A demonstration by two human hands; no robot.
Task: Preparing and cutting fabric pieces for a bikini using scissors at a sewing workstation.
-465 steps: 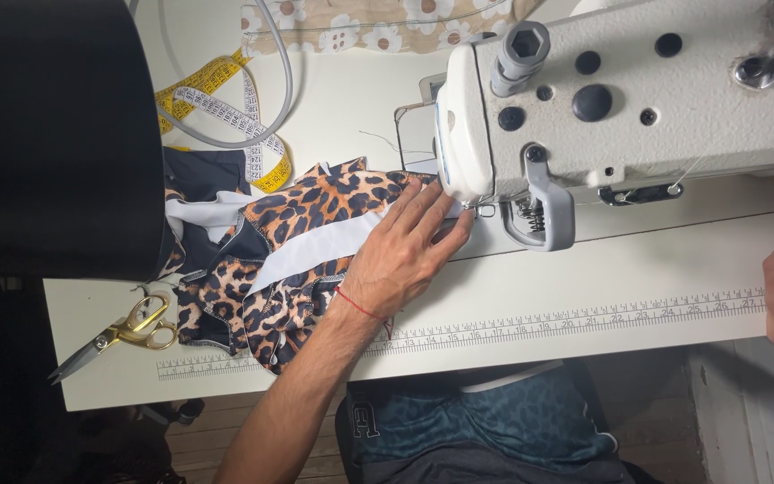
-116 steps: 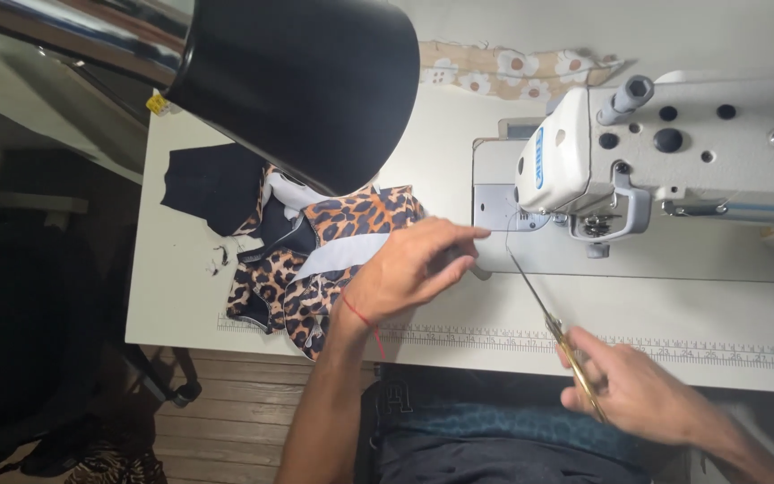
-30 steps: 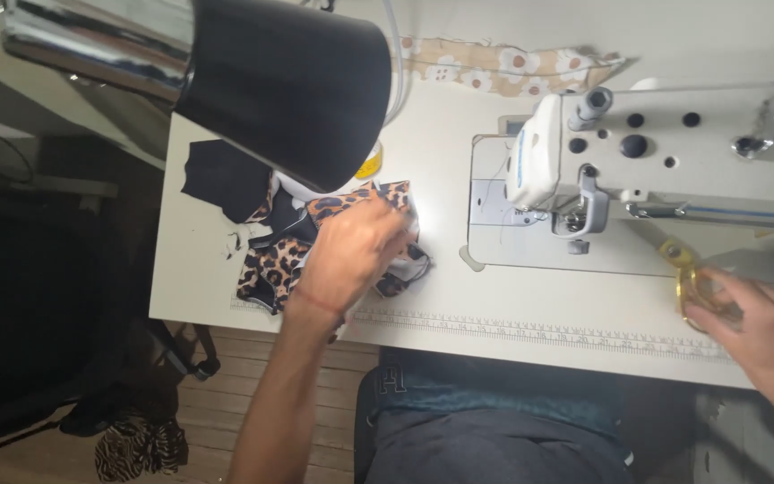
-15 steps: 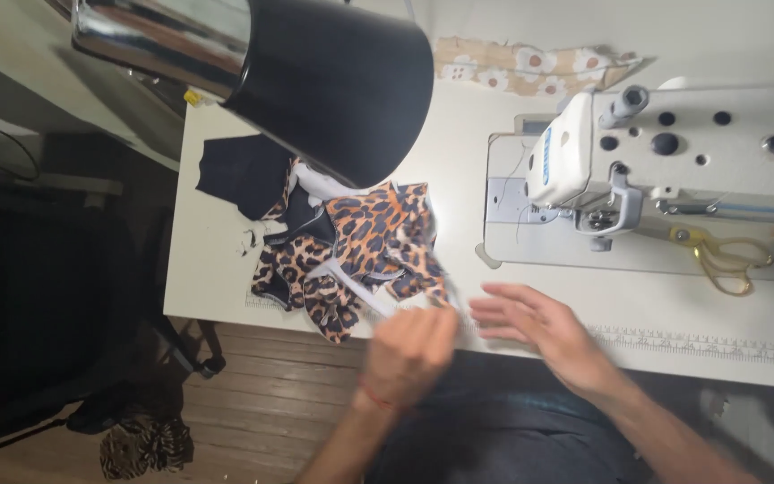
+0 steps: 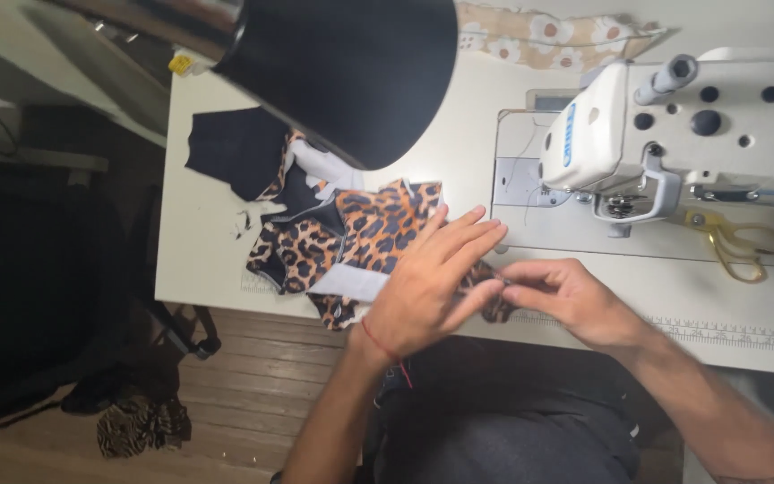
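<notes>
A leopard-print fabric piece (image 5: 351,237) with black and white parts lies on the white sewing table (image 5: 208,224), left of the sewing machine (image 5: 674,134). My left hand (image 5: 427,287) rests flat on the fabric's right end, fingers spread and pointing right. My right hand (image 5: 566,296) meets it at the table's front edge, its fingertips pinched on the edge of the fabric beside my left fingers. What lies under the two hands is hidden.
A black lamp shade (image 5: 360,63) hangs over the table's back left. Gold-handled scissors (image 5: 736,242) lie on the machine bed at right. Floral cloth (image 5: 566,36) lies at the back, black cloth (image 5: 235,152) at the left. A measuring tape (image 5: 727,327) runs along the front edge.
The scissors, held in my right hand earlier, now lie on the machine bed. Both hands have come together on the fabric's right end at the front edge.
</notes>
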